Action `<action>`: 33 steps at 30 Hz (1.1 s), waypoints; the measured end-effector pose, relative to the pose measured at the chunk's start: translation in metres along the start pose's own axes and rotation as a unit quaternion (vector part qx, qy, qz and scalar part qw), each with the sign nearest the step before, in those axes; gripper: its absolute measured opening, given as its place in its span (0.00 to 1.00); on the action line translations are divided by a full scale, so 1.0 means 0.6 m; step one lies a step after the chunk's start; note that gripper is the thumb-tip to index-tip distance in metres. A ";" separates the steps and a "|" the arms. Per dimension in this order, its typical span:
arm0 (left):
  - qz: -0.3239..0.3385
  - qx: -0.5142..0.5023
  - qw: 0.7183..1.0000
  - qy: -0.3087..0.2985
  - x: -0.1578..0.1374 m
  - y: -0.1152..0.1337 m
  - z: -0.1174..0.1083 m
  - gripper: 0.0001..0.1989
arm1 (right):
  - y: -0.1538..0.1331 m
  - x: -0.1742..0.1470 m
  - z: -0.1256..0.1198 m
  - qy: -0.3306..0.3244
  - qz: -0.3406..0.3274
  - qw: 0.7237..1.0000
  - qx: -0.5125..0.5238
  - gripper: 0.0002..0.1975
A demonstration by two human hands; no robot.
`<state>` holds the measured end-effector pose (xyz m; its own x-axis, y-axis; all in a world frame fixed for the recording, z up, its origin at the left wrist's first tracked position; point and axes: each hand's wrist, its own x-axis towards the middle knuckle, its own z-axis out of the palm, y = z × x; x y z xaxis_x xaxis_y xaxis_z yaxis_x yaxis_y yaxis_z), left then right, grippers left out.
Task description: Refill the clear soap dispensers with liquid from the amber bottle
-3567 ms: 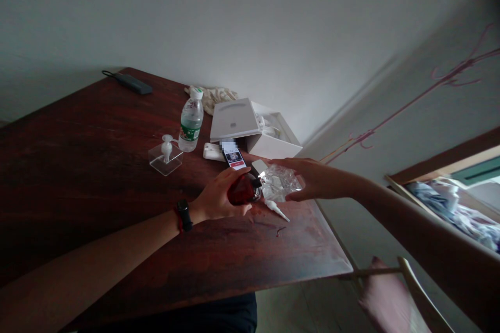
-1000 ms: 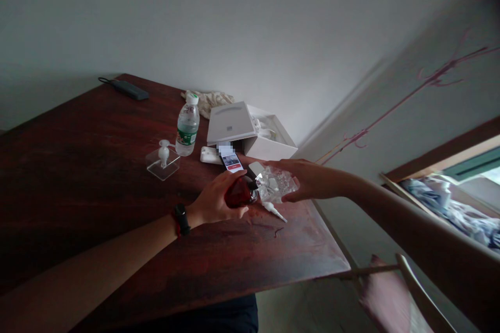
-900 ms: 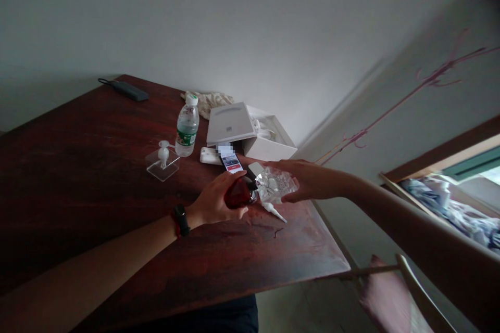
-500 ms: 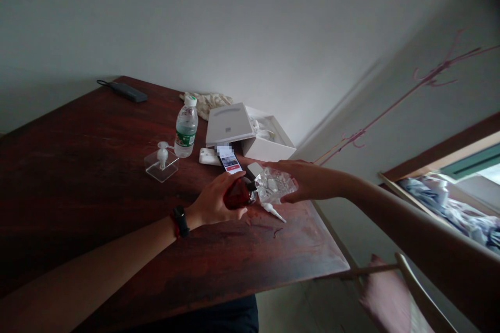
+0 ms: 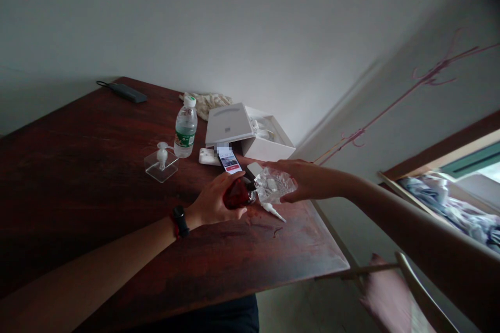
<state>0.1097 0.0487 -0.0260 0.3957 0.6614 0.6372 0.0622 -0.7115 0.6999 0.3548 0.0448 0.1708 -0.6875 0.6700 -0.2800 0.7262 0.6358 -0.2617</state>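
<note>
Red bottle [image 5: 236, 195] fills curled left fingers [image 5: 229, 179], clear container [image 5: 273, 187] curled right fingers [image 5: 290, 196], phone [image 5: 230, 162] behind.

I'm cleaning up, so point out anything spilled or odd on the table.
A dark squiggle on the table near the white nozzle looks odd, like a stray drip or thread; I can't tell which.

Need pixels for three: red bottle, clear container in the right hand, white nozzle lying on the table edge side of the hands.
Red bottle [image 5: 236, 195]: head view, on its red body.
Clear container [image 5: 277, 186]: head view, on its see-through side.
White nozzle [image 5: 274, 212]: head view, midway along its length.
</note>
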 end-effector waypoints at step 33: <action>0.008 -0.014 1.000 -0.013 -0.002 -0.010 0.001 0.44 | 0.011 0.003 -0.001 0.009 -0.004 1.000 -0.020 0.52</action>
<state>0.1094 0.0519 -0.0310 0.4203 0.6430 0.6403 0.0308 -0.7153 0.6981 0.3586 0.0503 0.1689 -0.6941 0.6709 -0.2610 0.7196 0.6566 -0.2259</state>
